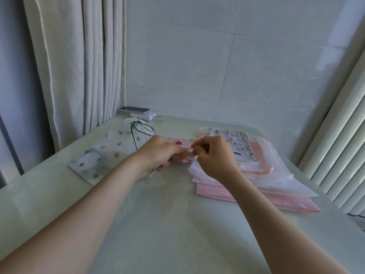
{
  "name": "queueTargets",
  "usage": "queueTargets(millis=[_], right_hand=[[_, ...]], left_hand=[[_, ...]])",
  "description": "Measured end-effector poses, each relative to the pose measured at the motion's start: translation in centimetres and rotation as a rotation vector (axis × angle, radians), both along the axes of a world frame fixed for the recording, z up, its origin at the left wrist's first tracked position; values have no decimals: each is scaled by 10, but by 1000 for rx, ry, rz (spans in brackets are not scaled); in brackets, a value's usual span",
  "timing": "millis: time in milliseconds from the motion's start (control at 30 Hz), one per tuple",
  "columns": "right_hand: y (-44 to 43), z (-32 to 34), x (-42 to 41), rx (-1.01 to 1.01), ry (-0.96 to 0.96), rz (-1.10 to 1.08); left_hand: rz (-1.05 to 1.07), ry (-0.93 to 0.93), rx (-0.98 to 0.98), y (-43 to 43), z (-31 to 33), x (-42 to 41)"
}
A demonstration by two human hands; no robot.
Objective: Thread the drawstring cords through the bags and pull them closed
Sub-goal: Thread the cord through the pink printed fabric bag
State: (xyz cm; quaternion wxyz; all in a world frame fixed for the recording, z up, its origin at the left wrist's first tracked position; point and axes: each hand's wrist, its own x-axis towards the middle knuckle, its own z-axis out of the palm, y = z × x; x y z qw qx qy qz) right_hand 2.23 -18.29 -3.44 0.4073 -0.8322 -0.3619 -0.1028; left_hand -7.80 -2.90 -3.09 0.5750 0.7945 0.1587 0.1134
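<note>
A small pink bag [182, 143] with red prints lies at the table's middle, mostly hidden under my hands. My left hand [158, 153] grips its gathered edge. My right hand [214, 155] pinches a thin pale cord [187, 148] that spans the short gap between the two hands. To the left lies a white bag with green cactus prints [110, 153], its dark green cord [141, 130] drawn and looped at the top. On the right is a stack of pink and translucent bags [256, 175], with a cat-print bag [240, 145] on top.
A phone [135, 109] rests on a white power bank [143, 116] with a cable at the table's far left corner. Curtains hang along the left, a tiled wall stands behind, and a ribbed radiator [345, 155] borders the table's right side.
</note>
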Motion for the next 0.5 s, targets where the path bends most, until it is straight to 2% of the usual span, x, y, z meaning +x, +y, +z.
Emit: queueTargets(millis=[133,267,500], right_hand=[[2,0,-2,3,64,20],[3,1,-1,78,59,6],[-4,1,8,199,302,-86]], left_hand=[[83,-139,74,0,-3,3],[51,-228,149,0,-5,3],[167,-209,332,9,-11,2]])
